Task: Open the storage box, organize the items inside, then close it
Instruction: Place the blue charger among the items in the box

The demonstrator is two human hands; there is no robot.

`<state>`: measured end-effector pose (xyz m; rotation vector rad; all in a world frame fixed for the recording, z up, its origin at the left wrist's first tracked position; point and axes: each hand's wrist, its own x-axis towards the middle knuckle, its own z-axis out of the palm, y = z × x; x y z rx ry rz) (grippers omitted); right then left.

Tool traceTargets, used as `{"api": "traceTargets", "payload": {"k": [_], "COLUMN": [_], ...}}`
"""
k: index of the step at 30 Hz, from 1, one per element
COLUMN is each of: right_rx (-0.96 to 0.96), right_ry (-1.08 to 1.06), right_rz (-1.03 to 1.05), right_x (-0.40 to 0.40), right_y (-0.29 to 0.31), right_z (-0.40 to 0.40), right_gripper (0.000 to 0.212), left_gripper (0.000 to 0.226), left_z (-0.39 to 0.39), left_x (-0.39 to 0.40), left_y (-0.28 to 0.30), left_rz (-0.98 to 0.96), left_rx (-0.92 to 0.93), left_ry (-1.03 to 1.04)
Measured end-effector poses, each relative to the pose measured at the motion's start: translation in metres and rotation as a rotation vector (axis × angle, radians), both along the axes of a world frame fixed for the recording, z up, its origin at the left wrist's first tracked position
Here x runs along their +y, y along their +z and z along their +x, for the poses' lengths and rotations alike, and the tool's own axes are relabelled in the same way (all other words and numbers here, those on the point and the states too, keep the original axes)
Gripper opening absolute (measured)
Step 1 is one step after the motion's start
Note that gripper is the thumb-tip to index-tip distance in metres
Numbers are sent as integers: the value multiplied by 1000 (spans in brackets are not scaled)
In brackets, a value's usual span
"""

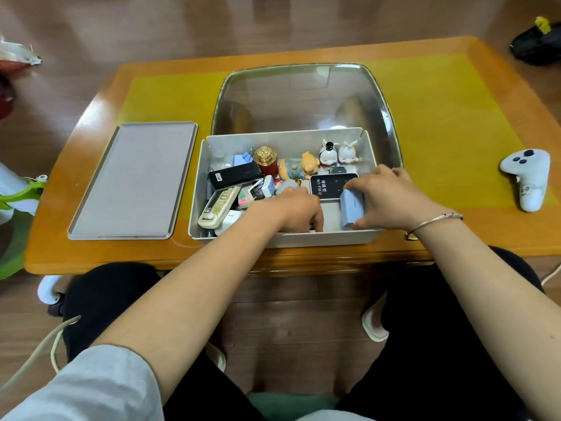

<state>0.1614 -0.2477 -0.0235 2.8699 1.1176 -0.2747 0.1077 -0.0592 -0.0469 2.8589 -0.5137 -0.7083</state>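
A white storage box (209, 147) stands open on the table, its clear lid (303, 95) tilted up behind it. Inside lie a black remote (233, 177), a cream remote (218, 206), a red-and-gold jar (267, 161), a pig figurine (299, 169), two rabbit figurines (337, 153) and a black Wi-Fi device (329, 183). My right hand (391, 196) grips a pale blue block (350, 208) at the box's front right. My left hand (296, 209) reaches into the front middle with its fingers curled down; what they touch is hidden.
A grey tray (133, 180) lies left of the box. A white game controller (528, 180) sits at the table's right. The table's front edge (303, 262) is just above my knees. A green-and-white object (18, 192) stands off the left side.
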Motion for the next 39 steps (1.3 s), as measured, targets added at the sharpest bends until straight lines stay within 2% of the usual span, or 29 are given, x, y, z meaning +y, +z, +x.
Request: {"api": "traceTargets", "payload": {"k": [5, 8, 10, 12, 14, 16, 18, 21, 23, 27, 32, 35, 37, 39], "right_rx": [14, 60, 141, 161, 9, -124, -65, 174, 237, 172, 114, 128, 141, 142], "right_ry": [27, 36, 27, 24, -21, -165, -348, -504, -520, -489, -477, -491, -505, -520], "right_rz": [-171, -230, -151, 97, 369, 534, 615, 621, 580, 567, 545, 579, 607, 614], "right_x": [9, 10, 7, 2, -5, -10, -12, -10, -8, -6, -5, -5, -5, -5], "right_y": [-6, -6, -1, 4, 3, -2, -11, -24, -31, -36, -37, -37, -37, -38], "right_z": [1, 3, 6, 8, 8, 4, 2, 3, 3, -1, -4, -4, -4, -5], "right_gripper": [49, 50, 60, 58, 50, 52, 61, 67, 62, 48, 34, 37, 38, 39], "left_gripper": [35, 35, 34, 31, 30, 32, 38, 63, 69, 60, 58, 78, 101, 110], "left_z": [0, -2, -3, -2, -3, -7, -12, -19, -20, -20, -23, -21, -16, -11], "left_x": [0, -2, -3, -7, -15, -24, -32, -40, -43, -54, -57, -57, -57, -58], "left_y": [-1, -2, 1, 6, 10, 14, 12, 7, 4, 3, -2, -5, -6, -6], "left_rz": [-18, -105, -179, -235, -261, -245, -233, -184, -147, -133, -134, -162, -148, -146], "left_rx": [-41, -48, -55, -59, -38, -20, 5, 66, 84, -3, -75, -95, -52, 3], "left_ry": [58, 137, 192, 228, 247, 229, 193, 155, 136, 67, 39, 111, 160, 202]}}
